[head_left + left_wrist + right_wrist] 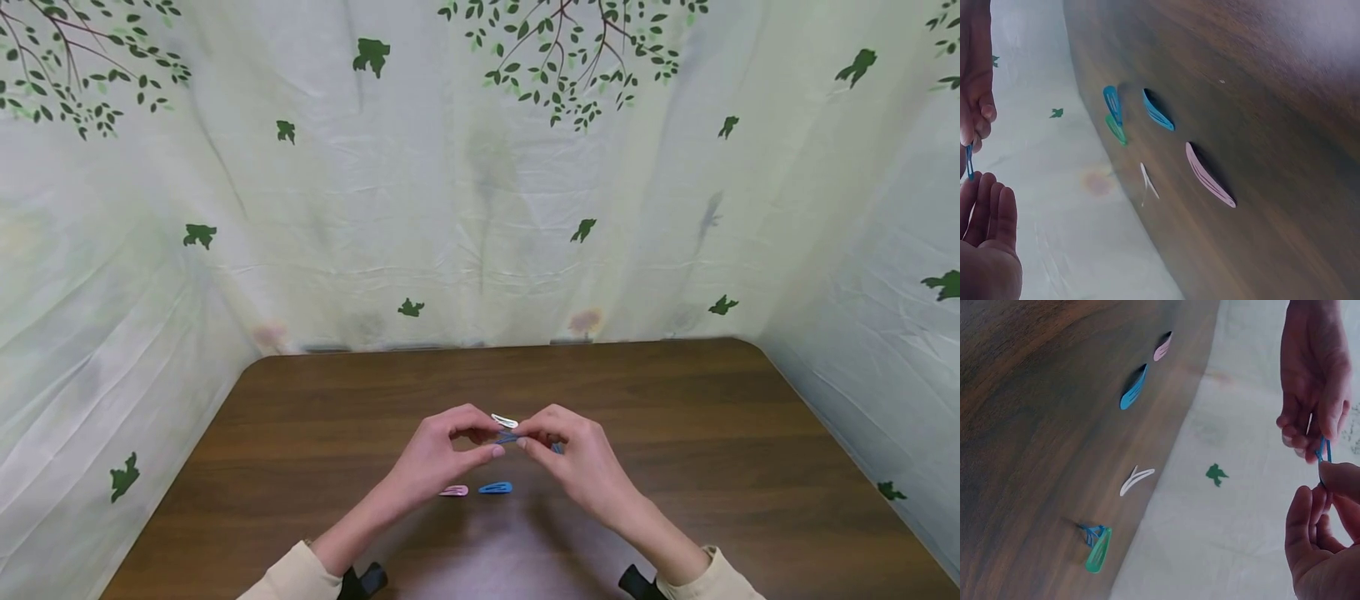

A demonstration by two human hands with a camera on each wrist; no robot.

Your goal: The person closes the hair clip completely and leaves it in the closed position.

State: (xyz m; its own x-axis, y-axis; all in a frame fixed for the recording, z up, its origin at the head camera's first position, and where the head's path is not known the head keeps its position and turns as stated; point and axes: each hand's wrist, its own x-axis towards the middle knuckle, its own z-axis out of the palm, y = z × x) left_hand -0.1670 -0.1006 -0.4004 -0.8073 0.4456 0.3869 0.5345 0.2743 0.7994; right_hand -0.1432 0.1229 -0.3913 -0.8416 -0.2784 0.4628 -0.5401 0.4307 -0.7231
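A blue snap hair clip (507, 437) is held above the table between both hands, its parts spread apart. My right hand (573, 454) pinches one end between thumb and fingers. At the other end are the fingertips and thumb of my left hand (442, 446); the left wrist view cuts off that thumb. Lying on the table are a pink hair clip (1210, 178), another blue hair clip (496, 487), and a white hair clip (1137, 481) with its parts spread. A green hair clip (1099, 551) touches a further blue hair clip (1113, 103), mostly hidden behind my right hand in the head view.
The brown wooden table (337, 392) has rounded far corners. Pale cloth (480, 183) with printed leaves and branches hangs behind and beside it. Dark wrist straps (365, 581) show near both sleeves.
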